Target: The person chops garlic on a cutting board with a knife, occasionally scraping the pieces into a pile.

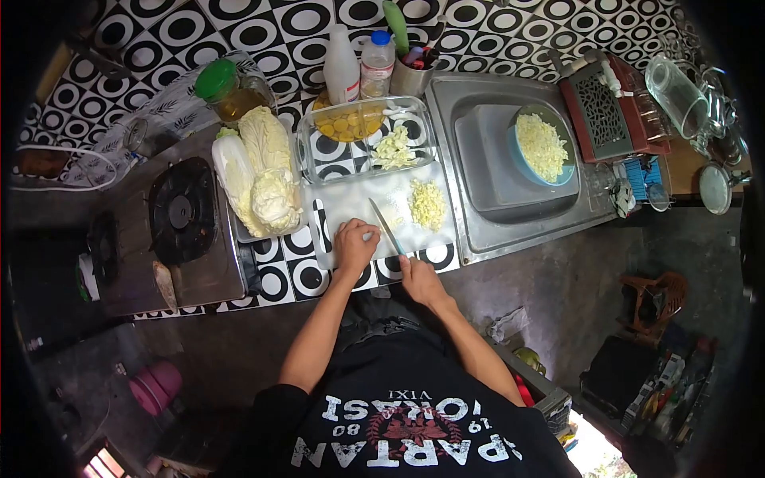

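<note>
My right hand [422,280] is closed round the handle of a kitchen knife [386,221], its blade pointing away from me over a white cutting board [343,209]. Just left of the blade, the curled fingers of my left hand [355,245] press a small pale piece of cabbage [369,236] on the board; most of it is hidden. To the right of the knife lies a heap of finely chopped cabbage [427,205]. Beyond the board, a rectangular glass dish [307,127] has more cut cabbage [394,148] at its right side.
Whole napa cabbages [259,163] fill a tray at left, beside a gas stove [119,255]. A blue bowl [519,162] of chopped cabbage stands in the sink area [470,231] at right. Bottles [341,68] and a green-lidded jar [217,80] stand at the back.
</note>
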{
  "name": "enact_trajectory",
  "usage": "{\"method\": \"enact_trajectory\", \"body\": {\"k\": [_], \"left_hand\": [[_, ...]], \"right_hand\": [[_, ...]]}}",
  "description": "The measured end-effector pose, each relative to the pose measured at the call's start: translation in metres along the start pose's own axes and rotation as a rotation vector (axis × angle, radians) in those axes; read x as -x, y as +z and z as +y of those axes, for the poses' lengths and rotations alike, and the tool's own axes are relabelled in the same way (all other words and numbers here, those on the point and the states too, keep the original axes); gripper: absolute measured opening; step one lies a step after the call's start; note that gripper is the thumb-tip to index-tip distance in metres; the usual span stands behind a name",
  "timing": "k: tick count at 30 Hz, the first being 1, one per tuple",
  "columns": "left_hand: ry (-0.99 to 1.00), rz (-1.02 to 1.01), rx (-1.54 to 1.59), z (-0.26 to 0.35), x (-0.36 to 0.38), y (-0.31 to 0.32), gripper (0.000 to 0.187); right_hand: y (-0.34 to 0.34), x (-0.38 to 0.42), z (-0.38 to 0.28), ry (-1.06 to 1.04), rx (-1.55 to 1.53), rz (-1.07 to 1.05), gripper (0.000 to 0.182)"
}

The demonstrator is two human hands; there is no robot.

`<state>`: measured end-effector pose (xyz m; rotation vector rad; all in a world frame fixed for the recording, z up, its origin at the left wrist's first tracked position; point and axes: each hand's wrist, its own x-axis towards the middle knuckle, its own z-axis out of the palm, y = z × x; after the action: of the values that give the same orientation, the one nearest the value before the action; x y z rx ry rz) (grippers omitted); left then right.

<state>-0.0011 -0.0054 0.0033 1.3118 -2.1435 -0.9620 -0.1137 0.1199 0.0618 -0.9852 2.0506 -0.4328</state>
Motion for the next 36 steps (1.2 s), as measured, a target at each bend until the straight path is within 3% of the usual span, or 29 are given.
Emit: {"method": "enact_trajectory", "body": {"k": [9,15,21,28,36], "left_hand": [[0.055,0.026,-0.014,0.002,0.0,-0.002,0.007],[0.072,0.064,0.0,-0.001,0.002,0.002,0.006],[0.017,0.051,0.046,-0.005,0.004,0.005,0.006],[0.072,0.075,0.031,-0.004,0.002,0.005,0.005],[0.073,0.058,0.002,-0.004,0.004,0.001,0.006]], "right_hand": [[0.025,-0.002,0.015,0.07,0.097,0.007,0.049],[0.015,-0.014,0.002,-0.013,0.083,0.074,0.049],[0.013,0.014,0.018,-0.008,0.012,-0.025,0.048],[0.028,-0.003,0.012,0.054,0.076,0.014,0.047],[0.014,-0.004,0.004,-0.017,0.077,0.006,0.049]]}}
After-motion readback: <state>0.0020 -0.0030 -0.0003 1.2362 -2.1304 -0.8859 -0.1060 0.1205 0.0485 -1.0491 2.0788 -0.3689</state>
